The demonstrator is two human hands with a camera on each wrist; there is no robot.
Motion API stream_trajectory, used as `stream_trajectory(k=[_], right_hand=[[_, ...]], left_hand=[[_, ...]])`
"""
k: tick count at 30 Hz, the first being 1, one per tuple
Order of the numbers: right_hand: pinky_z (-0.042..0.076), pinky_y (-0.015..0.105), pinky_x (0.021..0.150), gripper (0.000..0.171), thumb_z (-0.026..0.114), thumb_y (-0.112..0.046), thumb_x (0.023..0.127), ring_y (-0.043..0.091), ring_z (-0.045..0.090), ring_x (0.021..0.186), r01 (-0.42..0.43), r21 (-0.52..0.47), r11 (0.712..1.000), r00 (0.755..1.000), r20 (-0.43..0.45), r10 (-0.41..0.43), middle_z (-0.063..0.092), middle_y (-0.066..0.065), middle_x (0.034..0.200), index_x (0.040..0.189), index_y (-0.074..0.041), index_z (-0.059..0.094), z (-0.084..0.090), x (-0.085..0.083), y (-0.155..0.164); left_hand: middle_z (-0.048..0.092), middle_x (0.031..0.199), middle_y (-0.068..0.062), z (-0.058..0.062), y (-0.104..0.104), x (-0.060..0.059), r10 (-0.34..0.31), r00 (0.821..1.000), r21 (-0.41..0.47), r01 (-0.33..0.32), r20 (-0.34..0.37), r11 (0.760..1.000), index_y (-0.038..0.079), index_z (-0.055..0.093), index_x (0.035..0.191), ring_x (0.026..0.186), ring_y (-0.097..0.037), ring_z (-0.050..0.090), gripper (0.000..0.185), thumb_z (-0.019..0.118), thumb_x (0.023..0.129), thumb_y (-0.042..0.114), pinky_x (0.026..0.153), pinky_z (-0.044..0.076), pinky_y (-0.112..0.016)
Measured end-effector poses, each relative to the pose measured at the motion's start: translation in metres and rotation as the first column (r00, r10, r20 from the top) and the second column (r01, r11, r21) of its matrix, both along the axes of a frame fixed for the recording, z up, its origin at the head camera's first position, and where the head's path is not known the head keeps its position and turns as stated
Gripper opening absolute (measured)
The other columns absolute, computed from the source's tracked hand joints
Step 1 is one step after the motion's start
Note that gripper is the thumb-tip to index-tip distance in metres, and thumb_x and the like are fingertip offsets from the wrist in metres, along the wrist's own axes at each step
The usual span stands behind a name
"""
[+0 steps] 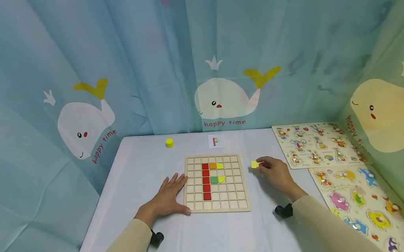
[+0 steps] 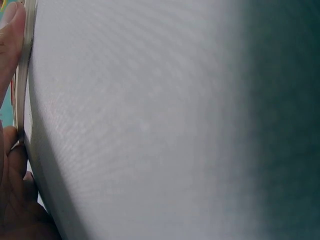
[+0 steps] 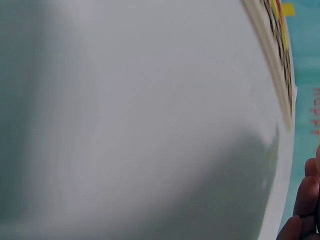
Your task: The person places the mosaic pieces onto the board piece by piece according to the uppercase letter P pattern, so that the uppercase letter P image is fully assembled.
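In the head view, a wooden grid board (image 1: 215, 183) lies at the centre of the frame on the white worktop (image 1: 210, 236). It carries a red column of tiles (image 1: 206, 181), with an orange tile (image 1: 212, 166) and a green tile (image 1: 213, 179) just right of it, and a yellow quarter-round piece beside each of those. The left hand (image 1: 170, 195) lies flat on the worktop with fingers straight and spread, its fingertips and thumb against the board's left edge; it holds nothing. The right hand (image 1: 275, 171) sits right of the board and pinches a small yellow tile (image 1: 255, 164) at its fingertips. That tile hangs just off the board's upper right corner, so the board lies to the left of it and the right hand is clearly the nearer one to the tile. Whether the tile touches the worktop cannot be told. Further back are a yellow cylinder (image 1: 169, 143) and a small pattern card (image 1: 216, 141); two animal peg puzzles (image 1: 336, 163) fill the right of the frame.

The left wrist view shows mostly blurred white worktop, with fingers (image 2: 11, 35) at the far left pressed along a pale edge of the board; no tiles are visible here.

The right wrist view is likewise mostly worktop, with a puzzle's edge (image 3: 272, 55) at upper right and curled fingers (image 3: 305, 200) at lower right; the yellow tile is out of sight.
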State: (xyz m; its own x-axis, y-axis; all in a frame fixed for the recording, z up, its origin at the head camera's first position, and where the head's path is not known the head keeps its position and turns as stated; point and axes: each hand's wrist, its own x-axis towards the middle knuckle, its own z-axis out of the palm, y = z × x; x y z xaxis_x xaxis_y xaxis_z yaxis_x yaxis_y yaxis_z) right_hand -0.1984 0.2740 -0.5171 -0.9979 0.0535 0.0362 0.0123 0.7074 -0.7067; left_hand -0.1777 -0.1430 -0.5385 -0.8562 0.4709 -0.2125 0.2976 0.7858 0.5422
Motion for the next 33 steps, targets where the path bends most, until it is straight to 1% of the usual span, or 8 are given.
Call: stream_trajectory(k=[5, 12, 16, 20, 23, 26, 33], right_hand=[[0.061, 0.043, 0.086, 0.030, 0.068, -0.008, 0.101, 0.036, 0.071, 0.111, -0.006, -0.042, 0.999, 1.000, -0.006, 0.005, 0.075, 0.022, 0.122, 0.130, -0.002, 0.071, 0.004, -0.006, -0.027], [0.063, 0.046, 0.089, 0.031, 0.069, -0.010, 0.101, 0.034, 0.070, 0.114, -0.017, -0.096, 0.995, 1.000, 0.012, 0.019, 0.074, 0.019, 0.123, 0.131, -0.004, 0.071, 0.005, -0.009, -0.066], [0.063, 0.046, 0.090, 0.030, 0.071, -0.011, 0.101, 0.032, 0.072, 0.111, -0.056, -0.120, 0.991, 0.998, 0.012, 0.057, 0.076, 0.016, 0.120, 0.130, -0.005, 0.072, 0.002, -0.009, -0.081], [0.063, 0.043, 0.085, 0.028, 0.071, -0.011, 0.100, 0.029, 0.073, 0.103, -0.102, -0.143, 0.984, 0.994, 0.009, 0.105, 0.077, 0.015, 0.115, 0.128, -0.005, 0.073, -0.001, -0.009, -0.091], [0.061, 0.040, 0.082, 0.028, 0.072, -0.011, 0.100, 0.025, 0.072, 0.098, -0.120, -0.140, 0.983, 0.992, 0.021, 0.124, 0.078, 0.012, 0.110, 0.127, -0.005, 0.073, -0.003, -0.008, -0.096], [0.060, 0.039, 0.082, 0.027, 0.074, -0.011, 0.098, 0.022, 0.069, 0.093, -0.123, -0.118, 0.985, 0.991, 0.028, 0.128, 0.078, 0.010, 0.105, 0.124, -0.006, 0.075, -0.005, -0.009, -0.100], [0.059, 0.039, 0.082, 0.026, 0.075, -0.010, 0.097, 0.019, 0.064, 0.089, -0.134, -0.059, 0.989, 0.990, 0.035, 0.136, 0.076, 0.006, 0.101, 0.122, -0.005, 0.076, -0.008, -0.010, -0.103]], left_hand=[[0.022, 0.177, -0.002, 0.001, 0.001, 0.000, -0.001, 1.000, -0.010, 0.001, 0.003, 1.000, 0.014, 0.027, 0.169, 0.166, -0.025, 0.005, 0.128, 0.094, 0.069, 0.059, 0.136, 0.000, -0.049], [0.021, 0.177, -0.002, 0.001, 0.001, -0.001, 0.004, 1.000, -0.011, -0.004, 0.004, 1.000, 0.015, 0.026, 0.169, 0.166, -0.026, 0.004, 0.129, 0.094, 0.068, 0.060, 0.136, 0.000, -0.049], [0.022, 0.177, -0.002, 0.000, 0.001, -0.001, 0.003, 1.000, -0.007, -0.003, -0.001, 1.000, 0.015, 0.027, 0.169, 0.166, -0.026, 0.005, 0.129, 0.094, 0.068, 0.060, 0.136, 0.000, -0.050], [0.023, 0.177, -0.003, -0.001, 0.001, -0.001, 0.003, 1.000, -0.004, -0.003, -0.007, 1.000, 0.015, 0.028, 0.169, 0.166, -0.027, 0.006, 0.129, 0.094, 0.068, 0.059, 0.136, 0.000, -0.050], [0.022, 0.177, -0.002, -0.001, 0.001, -0.001, 0.004, 1.000, -0.004, -0.004, -0.005, 1.000, 0.015, 0.027, 0.169, 0.166, -0.026, 0.005, 0.129, 0.094, 0.068, 0.059, 0.136, 0.000, -0.050], [0.022, 0.177, -0.002, 0.000, 0.001, 0.000, 0.006, 1.000, -0.009, -0.006, 0.001, 1.000, 0.016, 0.027, 0.169, 0.166, -0.025, 0.005, 0.128, 0.094, 0.068, 0.058, 0.136, 0.000, -0.050], [0.021, 0.177, 0.000, 0.000, 0.001, 0.000, 0.006, 1.000, -0.018, -0.006, 0.005, 1.000, 0.017, 0.027, 0.169, 0.166, -0.024, 0.005, 0.129, 0.094, 0.068, 0.059, 0.136, 0.001, -0.049]])
